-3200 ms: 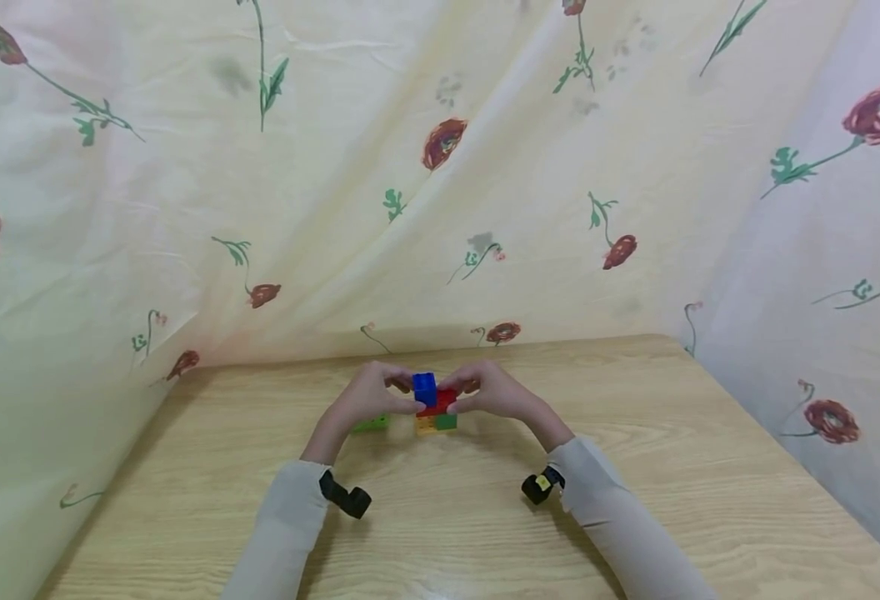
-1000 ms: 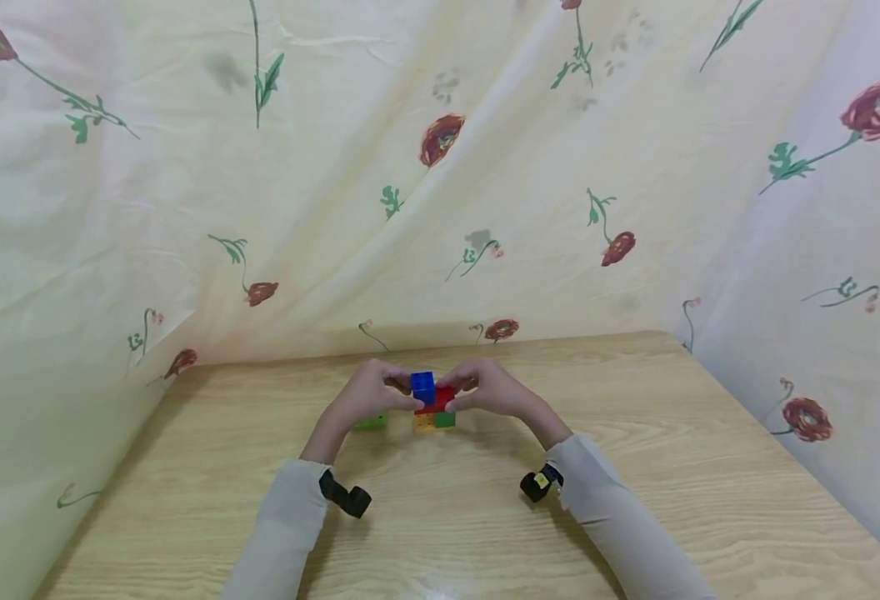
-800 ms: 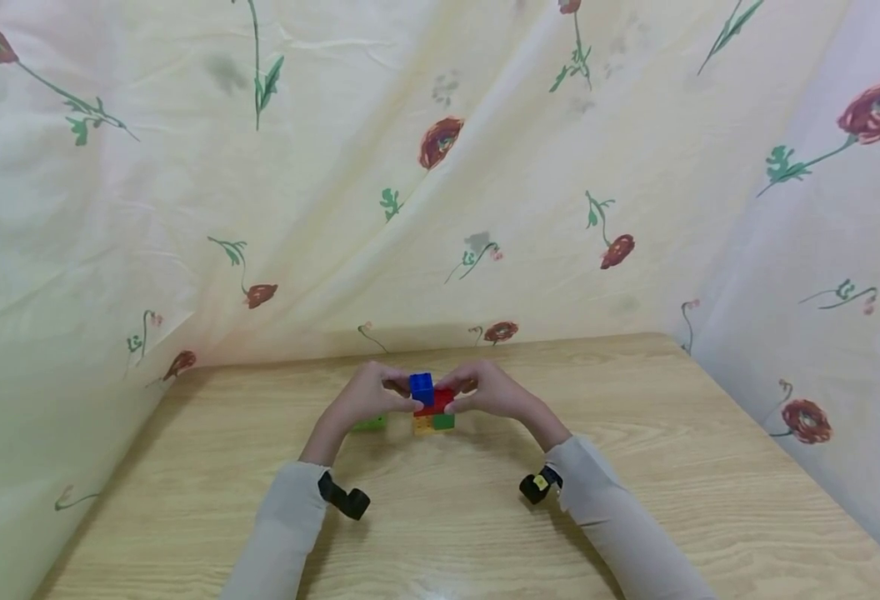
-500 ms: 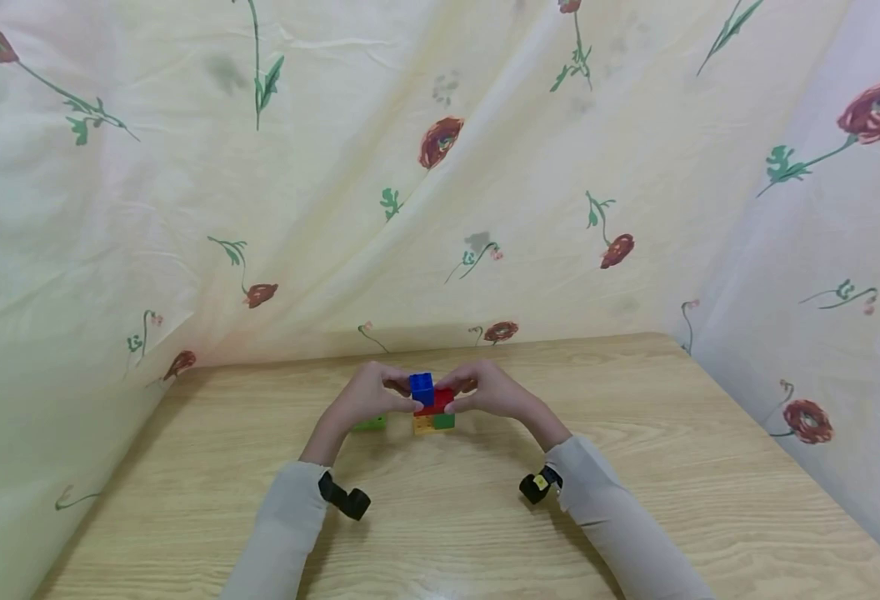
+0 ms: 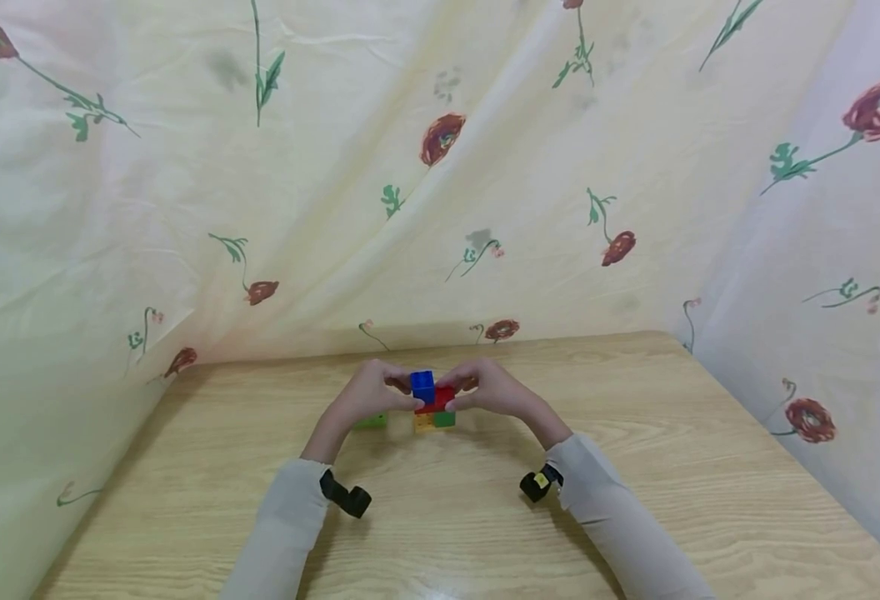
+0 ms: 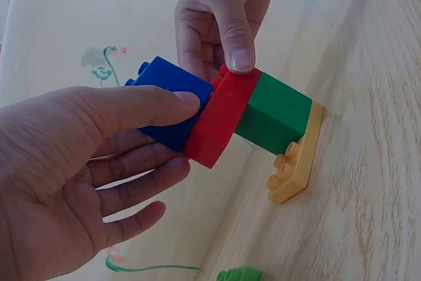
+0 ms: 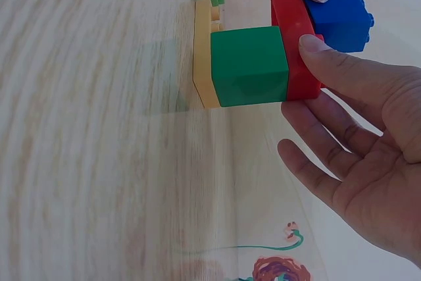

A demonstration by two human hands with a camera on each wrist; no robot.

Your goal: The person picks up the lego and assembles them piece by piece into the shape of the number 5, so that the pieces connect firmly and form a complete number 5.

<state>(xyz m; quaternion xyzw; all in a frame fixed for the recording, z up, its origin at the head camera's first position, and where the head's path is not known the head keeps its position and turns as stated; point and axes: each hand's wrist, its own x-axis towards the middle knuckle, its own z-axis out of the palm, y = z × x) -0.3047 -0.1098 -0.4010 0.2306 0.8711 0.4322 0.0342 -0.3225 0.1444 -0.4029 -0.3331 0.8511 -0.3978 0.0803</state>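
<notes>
In the head view, both hands meet at a small tower of toy building bricks on the table. My left hand (image 5: 368, 396) pinches the blue brick (image 6: 172, 76) at the top between thumb and fingers. The thumb of my right hand (image 5: 494, 393) lies on one side of the flat red brick (image 6: 220, 118), fingers on the other. Blue sits over the left end of red, while a dark green brick (image 7: 250, 67) supports the right end. At the bottom, a flat yellow brick (image 6: 301, 170) carries the green one, its left studs bare.
A light green brick (image 5: 371, 422) lies on the wooden table (image 5: 440, 517) left of the tower, partly behind the left hand. Flowered cloth (image 5: 335, 208) hangs along the table's back and sides. Each wrist wears a small black camera (image 5: 350, 500).
Both hands keep the same hold on the blue and red bricks, and the tower stands as before. Only the head view has shifted slightly.
</notes>
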